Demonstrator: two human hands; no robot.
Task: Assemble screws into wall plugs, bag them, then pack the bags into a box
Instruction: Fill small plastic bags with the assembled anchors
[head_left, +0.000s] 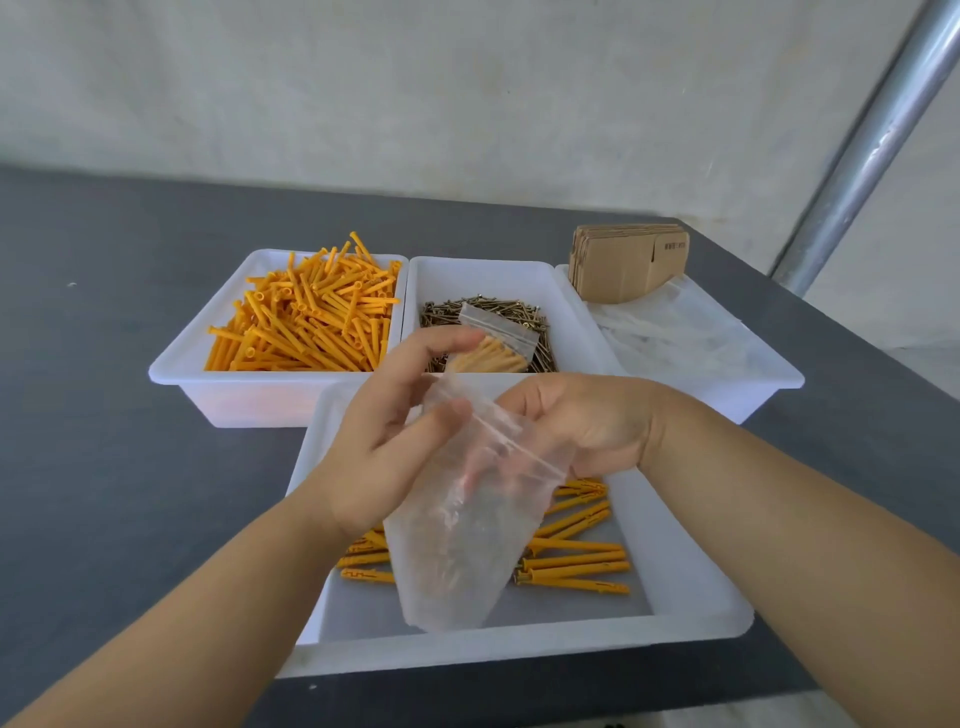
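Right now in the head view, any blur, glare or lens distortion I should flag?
Head view: soft even light, no hard shadows. Motion blur on the left hand fingers and the filled small bag. The clear bag hazes what lies behind it, with mild sheen. Wide-angle bending curves the metal pole and the table edge.

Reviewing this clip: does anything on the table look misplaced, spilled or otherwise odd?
One thing: a small filled zip bag of orange plugs lies on the loose brown screws in the middle white tray, not in a box. Otherwise nothing is spilled; the left hand and right hand hold an empty clear plastic bag.
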